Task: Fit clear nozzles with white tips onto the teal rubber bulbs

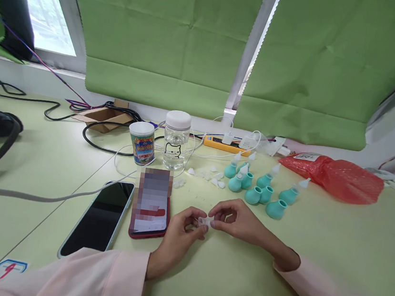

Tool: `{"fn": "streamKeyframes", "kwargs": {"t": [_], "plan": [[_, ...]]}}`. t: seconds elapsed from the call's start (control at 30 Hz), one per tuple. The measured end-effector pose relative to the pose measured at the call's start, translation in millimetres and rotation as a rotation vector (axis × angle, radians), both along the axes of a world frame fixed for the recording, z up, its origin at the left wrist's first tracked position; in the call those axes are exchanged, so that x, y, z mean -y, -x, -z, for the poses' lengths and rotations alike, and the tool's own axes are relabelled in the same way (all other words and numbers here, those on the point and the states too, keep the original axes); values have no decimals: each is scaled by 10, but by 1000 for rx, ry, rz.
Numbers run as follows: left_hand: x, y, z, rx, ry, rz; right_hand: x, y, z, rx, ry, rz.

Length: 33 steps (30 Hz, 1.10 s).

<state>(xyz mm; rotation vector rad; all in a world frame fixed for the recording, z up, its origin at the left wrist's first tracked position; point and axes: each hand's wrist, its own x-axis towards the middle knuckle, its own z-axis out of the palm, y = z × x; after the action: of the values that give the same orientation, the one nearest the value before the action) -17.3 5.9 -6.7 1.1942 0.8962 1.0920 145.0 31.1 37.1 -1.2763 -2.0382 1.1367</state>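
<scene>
Between my two hands is a small translucent plastic nozzle point(203, 221), low over the table. My left hand point(184, 228) pinches its wider end between thumb and fingers. From the other side, the thumb and forefinger of my right hand point(233, 222) close on its narrow end. My fingertips partly cover it. Beyond my right hand stand several teal rubber bulbs; some, like the one at far right point(288, 195), carry a clear pointed nozzle point(303, 182). Others, such as the nearest bulb point(276, 209), have a bare open neck. Several loose translucent pieces point(215, 181) lie left of them.
A lit phone point(151, 214) and a dark phone point(101, 222) lie left of my hands. Behind them stand a printed can point(142, 143) and a clear jar point(175, 147). A yellow power strip point(216, 143), red plastic bag point(338, 177), cardboard box point(105, 120) and black headset point(7, 144) surround these.
</scene>
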Motion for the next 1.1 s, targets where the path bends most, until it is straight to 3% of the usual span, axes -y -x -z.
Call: {"fn": "streamKeyframes", "kwargs": {"t": [0.13, 0.27, 0.53, 0.73, 0.97, 1.1], "plan": [[-2, 11, -40, 10, 13, -15, -13, -2, 57, -14, 101, 1], [11, 15, -89, -24, 5, -19, -3, 5, 49, -51, 12, 19], [31, 17, -95, 28, 28, -27, -55, -28, 29, -108, -10, -24], [33, 30, -129, 144, 90, 13, -73, -44, 61, -128, 135, -114], [41, 17, -133, 166, 99, 26, -34, -22, 73, -204, 108, -65], [23, 21, -121, 180, 111, 45, -43, -26, 106, -241, 179, -66]]}}
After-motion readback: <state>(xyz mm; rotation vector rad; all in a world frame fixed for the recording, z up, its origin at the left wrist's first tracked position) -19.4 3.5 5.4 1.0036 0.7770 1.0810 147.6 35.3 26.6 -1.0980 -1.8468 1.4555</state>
